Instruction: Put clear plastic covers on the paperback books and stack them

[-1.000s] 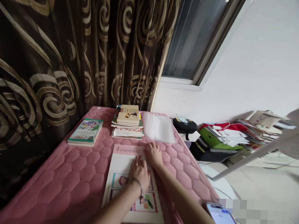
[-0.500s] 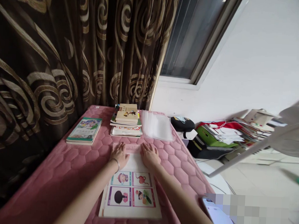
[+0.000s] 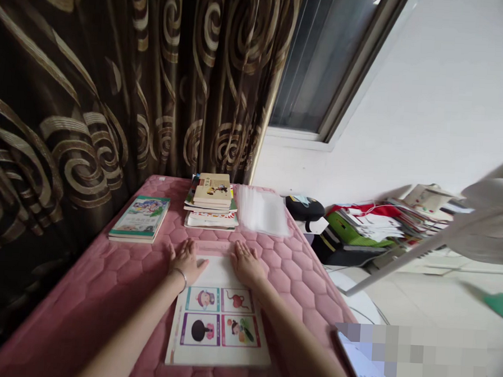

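A picture book (image 3: 221, 354) with four coloured illustration boxes lies flat on the pink quilted mattress (image 3: 115, 294) in front of me. My left hand (image 3: 186, 262), a bracelet at its wrist, rests with fingers spread on the book's upper left edge. On the upper right edge lies my right hand (image 3: 247, 263), its fingers stretched out flat. Neither hand grips anything. Between them the pale upper part of the cover and a pink strip along its far edge show.
Beyond the book stand a stack of books (image 3: 212, 195) and clear plastic sheets (image 3: 264, 211). A green-edged book (image 3: 141, 219) lies at left. A phone (image 3: 364, 360) is at lower right, near a white fan (image 3: 481, 223). Papers and bags (image 3: 363, 228) are piled by the wall.
My left hand has slid left from the book's middle to its upper left edge, uncovering the pictures. My right hand has shifted slightly left and stays on the upper right.
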Demonstrator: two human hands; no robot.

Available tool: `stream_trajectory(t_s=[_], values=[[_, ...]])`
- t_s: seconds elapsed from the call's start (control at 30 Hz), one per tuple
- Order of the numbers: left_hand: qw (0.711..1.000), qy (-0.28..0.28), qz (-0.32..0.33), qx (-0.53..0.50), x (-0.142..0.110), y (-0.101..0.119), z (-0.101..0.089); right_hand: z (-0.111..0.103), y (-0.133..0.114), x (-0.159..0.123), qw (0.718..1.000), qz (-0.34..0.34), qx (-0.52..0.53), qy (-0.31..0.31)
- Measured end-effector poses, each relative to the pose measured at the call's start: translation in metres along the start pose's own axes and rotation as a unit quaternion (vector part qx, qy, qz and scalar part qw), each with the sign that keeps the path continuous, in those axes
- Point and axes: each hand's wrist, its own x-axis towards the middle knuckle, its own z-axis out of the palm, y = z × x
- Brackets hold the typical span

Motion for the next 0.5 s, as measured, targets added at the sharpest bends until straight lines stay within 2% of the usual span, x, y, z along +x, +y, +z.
stream_trajectory(t_s=[0.07,0.17,0.27,0.33,0.37,0.4,0.47,0.5], values=[[1.000,-0.006,-0.010,0.006,-0.002,-0.008,-0.003,-0.001,0.009,-0.002,1.000,0.010,-0.006,0.000],[1.000,-0.009,-0.003,0.012,-0.001,-0.012,-0.010,-0.004,0.010,0.001,1.000,0.012,-0.020,0.001],[0.999,0.011,0.000,0.034,-0.006,-0.002,-0.018,-0.011,0.003,0.009,0.999,0.010,-0.045,0.011],[0.997,0.042,0.008,0.060,-0.020,0.014,-0.020,-0.017,-0.001,0.016,0.999,-0.002,-0.051,0.012],[0.996,0.052,0.026,0.071,-0.031,0.023,-0.019,-0.019,-0.003,0.020,0.999,-0.011,-0.049,0.009],[0.993,0.054,0.072,0.073,-0.045,0.032,-0.017,-0.020,-0.004,0.024,0.999,-0.022,-0.044,0.004],[0.984,0.030,0.172,0.037,-0.076,0.050,-0.009,-0.020,-0.005,0.032,0.998,-0.047,-0.032,-0.005],[0.973,0.000,0.231,0.010,-0.093,0.057,-0.003,-0.020,-0.005,0.036,0.998,-0.057,-0.027,-0.009]])
